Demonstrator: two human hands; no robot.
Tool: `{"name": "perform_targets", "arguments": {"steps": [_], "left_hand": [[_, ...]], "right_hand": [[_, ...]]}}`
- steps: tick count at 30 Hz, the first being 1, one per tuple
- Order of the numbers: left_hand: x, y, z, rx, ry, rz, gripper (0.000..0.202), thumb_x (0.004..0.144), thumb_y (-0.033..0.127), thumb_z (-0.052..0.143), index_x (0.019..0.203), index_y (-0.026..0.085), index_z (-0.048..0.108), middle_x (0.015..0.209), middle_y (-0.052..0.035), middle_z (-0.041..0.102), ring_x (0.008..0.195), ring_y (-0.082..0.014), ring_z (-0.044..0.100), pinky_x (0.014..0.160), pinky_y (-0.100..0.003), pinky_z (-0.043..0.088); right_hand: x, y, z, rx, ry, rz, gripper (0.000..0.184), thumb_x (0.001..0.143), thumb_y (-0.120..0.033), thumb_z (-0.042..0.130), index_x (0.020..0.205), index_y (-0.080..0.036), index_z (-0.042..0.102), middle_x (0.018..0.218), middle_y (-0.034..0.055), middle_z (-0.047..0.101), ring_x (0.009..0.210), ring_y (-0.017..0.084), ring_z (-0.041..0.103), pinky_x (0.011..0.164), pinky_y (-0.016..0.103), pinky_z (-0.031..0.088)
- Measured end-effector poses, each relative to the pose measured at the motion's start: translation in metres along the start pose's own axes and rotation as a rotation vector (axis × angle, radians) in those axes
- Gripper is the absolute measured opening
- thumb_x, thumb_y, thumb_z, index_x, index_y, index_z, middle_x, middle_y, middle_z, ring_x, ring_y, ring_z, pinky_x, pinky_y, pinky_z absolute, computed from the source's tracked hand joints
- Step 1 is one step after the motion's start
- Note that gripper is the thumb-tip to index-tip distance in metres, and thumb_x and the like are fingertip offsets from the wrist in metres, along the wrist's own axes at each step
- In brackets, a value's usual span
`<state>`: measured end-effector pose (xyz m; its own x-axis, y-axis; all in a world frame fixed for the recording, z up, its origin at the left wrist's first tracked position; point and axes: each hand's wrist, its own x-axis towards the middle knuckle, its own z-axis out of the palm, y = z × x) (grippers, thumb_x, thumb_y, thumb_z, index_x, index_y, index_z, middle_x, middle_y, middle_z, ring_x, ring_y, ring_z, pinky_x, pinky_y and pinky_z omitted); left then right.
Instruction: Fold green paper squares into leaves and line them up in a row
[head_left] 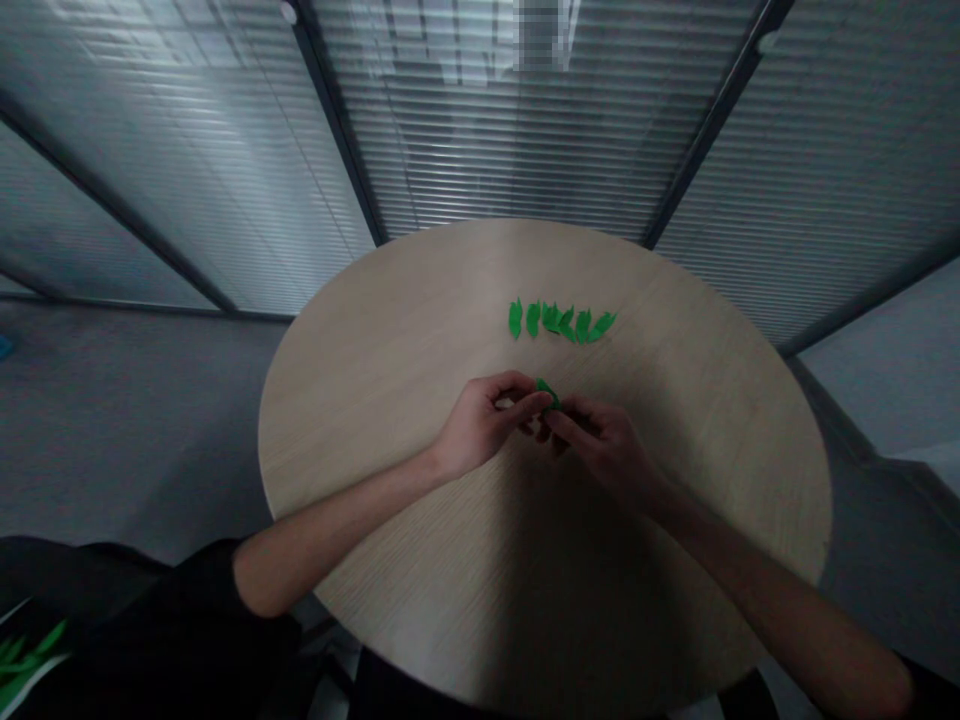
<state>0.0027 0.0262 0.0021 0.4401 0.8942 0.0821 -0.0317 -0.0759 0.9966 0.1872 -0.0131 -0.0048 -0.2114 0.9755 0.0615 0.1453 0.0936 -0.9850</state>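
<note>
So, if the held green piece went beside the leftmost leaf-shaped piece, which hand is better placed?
Probably the left hand: it pinches the held green piece and lies closer to the leftmost leaf-shaped piece. The right hand also seems to touch it but sits farther right.

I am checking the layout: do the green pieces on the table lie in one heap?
No, the green pieces lie in a row on the table.

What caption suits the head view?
Left hand and right hand hold a green piece near leaf-shaped green pieces on a table.
</note>
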Motion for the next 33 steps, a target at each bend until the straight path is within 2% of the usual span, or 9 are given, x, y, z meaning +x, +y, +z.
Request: {"name": "perform_targets", "arguments": {"steps": [7, 14, 18, 22, 27, 33], "left_hand": [[-0.0024, 0.0023, 0.0000, 0.028, 0.018, 0.043, 0.024, 0.090, 0.037, 0.074, 0.086, 0.013, 0.070, 0.074, -0.0037, 0.071, 0.063, -0.0128, 0.066, 0.059, -0.024, 0.054], [-0.0033, 0.0026, -0.0001, 0.066, 0.042, 0.072, 0.020, 0.089, 0.032, 0.074, 0.080, 0.014, 0.069, 0.073, -0.0027, 0.070, 0.062, -0.0112, 0.064, 0.056, -0.021, 0.050], [-0.0024, 0.0024, -0.0002, 0.076, 0.044, 0.052, 0.019, 0.089, 0.032, 0.074, 0.081, 0.014, 0.070, 0.073, -0.0027, 0.071, 0.062, -0.0115, 0.065, 0.056, -0.021, 0.050], [-0.0011, 0.0004, -0.0009, 0.049, 0.046, 0.060, 0.021, 0.091, 0.034, 0.074, 0.091, 0.013, 0.072, 0.078, -0.0039, 0.073, 0.064, -0.0123, 0.066, 0.060, -0.023, 0.054], [0.0002, -0.0014, -0.0020, -0.013, 0.034, 0.105, 0.029, 0.099, 0.039, 0.064, 0.109, 0.013, 0.072, 0.092, -0.0072, 0.074, 0.072, -0.0137, 0.068, 0.065, -0.025, 0.059], [-0.0025, -0.0036, -0.0009, 0.069, 0.071, 0.164, 0.026, 0.097, 0.036, 0.069, 0.112, 0.015, 0.069, 0.095, -0.0069, 0.074, 0.079, -0.0142, 0.069, 0.062, -0.021, 0.057]], "right_hand": [[0.0000, -0.0030, 0.0003, 0.039, -0.014, 0.015, 0.033, 0.091, -0.052, 0.072, 0.083, -0.020, 0.077, 0.076, 0.0037, 0.075, 0.062, 0.014, 0.064, 0.056, 0.026, 0.054], [-0.0032, -0.0013, 0.0011, 0.036, -0.008, -0.007, 0.030, 0.093, -0.048, 0.071, 0.081, -0.020, 0.074, 0.070, 0.0016, 0.070, 0.064, 0.015, 0.066, 0.060, 0.027, 0.054], [-0.0023, 0.0003, 0.0023, 0.036, -0.016, 0.022, 0.031, 0.094, -0.049, 0.070, 0.086, -0.020, 0.075, 0.074, 0.0027, 0.072, 0.065, 0.015, 0.066, 0.060, 0.027, 0.054], [-0.0006, 0.0008, 0.0015, 0.061, -0.012, 0.015, 0.033, 0.094, -0.051, 0.069, 0.088, -0.019, 0.074, 0.078, 0.0036, 0.073, 0.063, 0.014, 0.065, 0.059, 0.026, 0.053], [0.0012, 0.0010, -0.0010, 0.087, 0.004, 0.007, 0.033, 0.096, -0.051, 0.067, 0.091, -0.019, 0.071, 0.082, 0.0037, 0.072, 0.062, 0.012, 0.064, 0.058, 0.026, 0.053], [0.0028, 0.0018, -0.0018, 0.105, -0.006, -0.012, 0.030, 0.094, -0.048, 0.069, 0.094, -0.019, 0.071, 0.083, 0.0033, 0.071, 0.061, 0.012, 0.064, 0.056, 0.025, 0.053]]}}
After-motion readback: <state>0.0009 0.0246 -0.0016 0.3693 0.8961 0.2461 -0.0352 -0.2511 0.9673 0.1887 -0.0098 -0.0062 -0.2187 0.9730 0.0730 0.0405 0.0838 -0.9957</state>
